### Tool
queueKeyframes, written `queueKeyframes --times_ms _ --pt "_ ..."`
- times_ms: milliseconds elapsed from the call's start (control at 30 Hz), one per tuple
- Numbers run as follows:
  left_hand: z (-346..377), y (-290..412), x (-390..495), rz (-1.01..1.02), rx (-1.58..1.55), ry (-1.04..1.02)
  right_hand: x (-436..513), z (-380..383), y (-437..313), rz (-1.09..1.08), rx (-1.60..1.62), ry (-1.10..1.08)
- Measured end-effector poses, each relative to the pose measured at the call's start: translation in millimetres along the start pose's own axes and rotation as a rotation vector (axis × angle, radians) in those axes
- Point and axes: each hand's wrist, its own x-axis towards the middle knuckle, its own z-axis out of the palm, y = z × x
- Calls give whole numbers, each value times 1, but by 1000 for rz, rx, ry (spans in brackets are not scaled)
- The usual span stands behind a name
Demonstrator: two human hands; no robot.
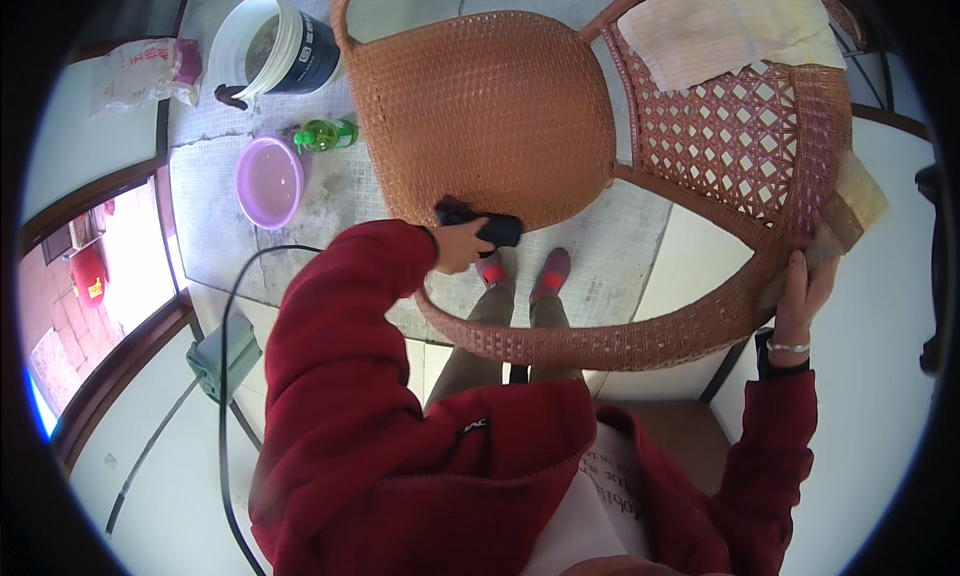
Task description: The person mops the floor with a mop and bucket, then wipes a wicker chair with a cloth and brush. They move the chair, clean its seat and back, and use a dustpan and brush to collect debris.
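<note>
A brown woven wicker armchair (487, 118) stands tilted in the view before me, its openwork backrest at the right. My left hand (459, 247) grips a black handheld tool (504, 231) at the seat's near edge; its exact kind is unclear. My right hand (806, 294) holds the outer rim of the backrest, thumb on the near side, fingers partly hidden. Just beyond those fingers is a blurred beige and brown object (855, 204); whether I touch it is unclear. A pale checked cloth (697, 28) is draped over the far part of the backrest.
A white and dark blue bucket (311, 54), a purple basin (298, 182) and a green pump bottle (337, 134) stand left of the chair. A printed plastic bag (142, 73) lies farther left. A black cable (223, 396) curves past my left sleeve. A greenish container (229, 358) is lower left.
</note>
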Motion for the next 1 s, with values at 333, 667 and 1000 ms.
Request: queueKeyframes --times_ms 333,667,1000 --pt "-67 92 -181 -1442 -761 184 6 4 4 -205 -109 116" --pt "-109 232 -21 -1204 -1082 1225 15 7 23 -370 -267 148" --pt "-202 206 157 -1301 -254 1015 20 15 31 -385 -310 206"
